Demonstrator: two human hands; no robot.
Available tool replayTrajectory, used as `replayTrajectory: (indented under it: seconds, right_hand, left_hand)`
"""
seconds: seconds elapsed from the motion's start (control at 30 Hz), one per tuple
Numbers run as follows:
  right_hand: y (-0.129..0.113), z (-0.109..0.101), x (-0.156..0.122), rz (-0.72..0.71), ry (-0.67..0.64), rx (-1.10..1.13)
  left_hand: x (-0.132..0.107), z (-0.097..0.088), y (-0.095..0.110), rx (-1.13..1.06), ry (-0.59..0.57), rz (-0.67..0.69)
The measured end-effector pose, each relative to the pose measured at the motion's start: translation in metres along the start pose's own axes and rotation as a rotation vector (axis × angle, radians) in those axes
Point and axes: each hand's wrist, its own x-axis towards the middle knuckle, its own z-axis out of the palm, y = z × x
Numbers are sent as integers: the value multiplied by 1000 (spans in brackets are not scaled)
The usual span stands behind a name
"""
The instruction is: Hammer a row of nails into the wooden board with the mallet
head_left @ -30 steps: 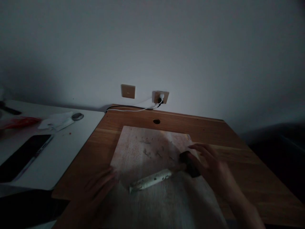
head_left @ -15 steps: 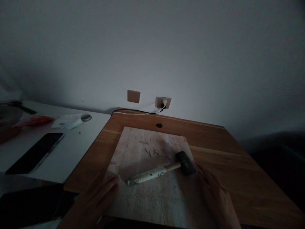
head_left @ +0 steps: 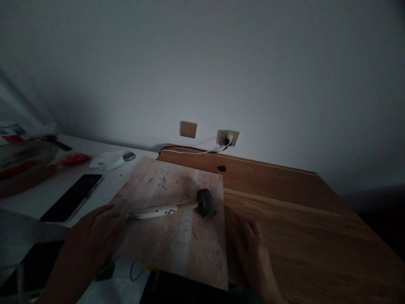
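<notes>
A mallet [head_left: 152,212] with a dark head and a pale, worn handle lies across a board [head_left: 177,245] with a whitish wood-grain top. Several small nails [head_left: 163,183] are scattered on the board's far part. My left hand [head_left: 95,236] grips the board's left edge, fingers on top near the end of the mallet handle; its thumb is hidden. On the desk to the right of the board rests my right hand [head_left: 248,240], fingers stretched out and apart from the board's edge, holding nothing.
The wooden desk [head_left: 284,211] stands against the wall, with a cable hole [head_left: 222,168] and a plugged-in socket [head_left: 229,138] behind. On the white table [head_left: 104,181] at left lie a phone [head_left: 74,197], a tape roll [head_left: 129,156] and a red packet [head_left: 74,159].
The board has slid left across the desk, its corner now over the white table's side, carrying mallet and nails along. My left hand went with it; my right hand has parted from the board's edge.
</notes>
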Motion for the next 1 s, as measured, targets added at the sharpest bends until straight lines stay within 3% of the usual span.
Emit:
replayTrajectory:
  seconds: [0.17, 0.27, 0.4, 0.5, 0.63, 0.73, 1.0]
  right_hand:
    - [2, -16, -2, 147, 37, 66]
    - [3, -16, -5, 163, 73, 101]
    - [8, -11, -9, 130, 176, 126]
    - [10, -11, -11, 254, 105, 168]
    - [6, -7, -9, 133, 56, 221]
    - [-2, -1, -7, 43, 30, 187]
    - [-13, -1, -7, -85, -91, 153]
  left_hand:
    - [13, 1, 40, -87, 151, -199]
    - [27, 0, 45, -165, 207, -243]
    - [49, -6, 23, -109, 44, -449]
    - [60, -6, 1, 0, -30, -491]
    - [67, 1, -14, -2, -235, -520]
    - [71, 0, -11, -45, -325, -521]
    - [82, -7, 17, -71, -373, -617]
